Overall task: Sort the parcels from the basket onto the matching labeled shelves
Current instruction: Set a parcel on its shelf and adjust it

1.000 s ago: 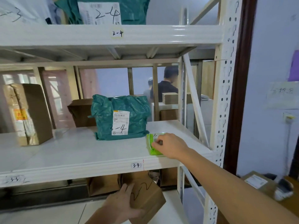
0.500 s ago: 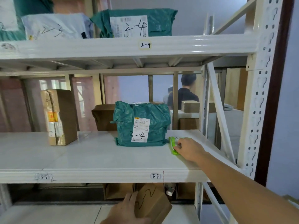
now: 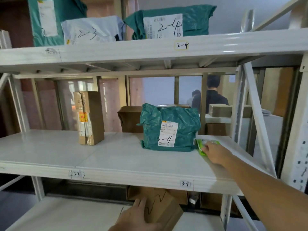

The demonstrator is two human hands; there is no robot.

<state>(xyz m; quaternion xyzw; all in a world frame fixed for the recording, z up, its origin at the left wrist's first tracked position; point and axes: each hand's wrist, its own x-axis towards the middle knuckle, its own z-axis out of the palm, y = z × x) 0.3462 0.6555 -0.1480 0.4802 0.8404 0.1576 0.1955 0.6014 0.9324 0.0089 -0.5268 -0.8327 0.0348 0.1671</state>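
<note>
Head view: white metal rack, middle shelf (image 3: 50, 152) at chest level, its front edge marked "3-3" (image 3: 76, 175) toward the left and "3-4" (image 3: 185, 183) toward the right; right hand (image 3: 215, 153) reaches onto the right part of this shelf, fingers curled over a small green parcel (image 3: 200, 146) that lies flat on the board, just right of a teal bag parcel (image 3: 170, 127) whose label reads "3-4"; whether the green parcel touches the teal bag, cannot tell; green parcel sits above the "3-4" mark's section; far left on the same shelf, an upright taped cardboard box (image 3: 89, 117), well apart from the teal bag; a brown box (image 3: 130, 119) behind the teal bag, on the far side; left hand (image 3: 135, 217) low at near centre, below the shelf edge, fingers and thumb wrapped round a brown cardboard parcel (image 3: 163, 207) with a scrawled black mark, held tilted; upper shelf (image 3: 116, 50) carries a "2-4" tag (image 3: 182, 45) on its edge, a teal bag labelled "2-4" (image 3: 168, 24) above it, a white bag marked "2-3" (image 3: 91, 30) to its left, another teal bag (image 3: 53, 19) at far left; beyond the rack, a person in dark clothing (image 3: 215, 97), back turned.
</note>
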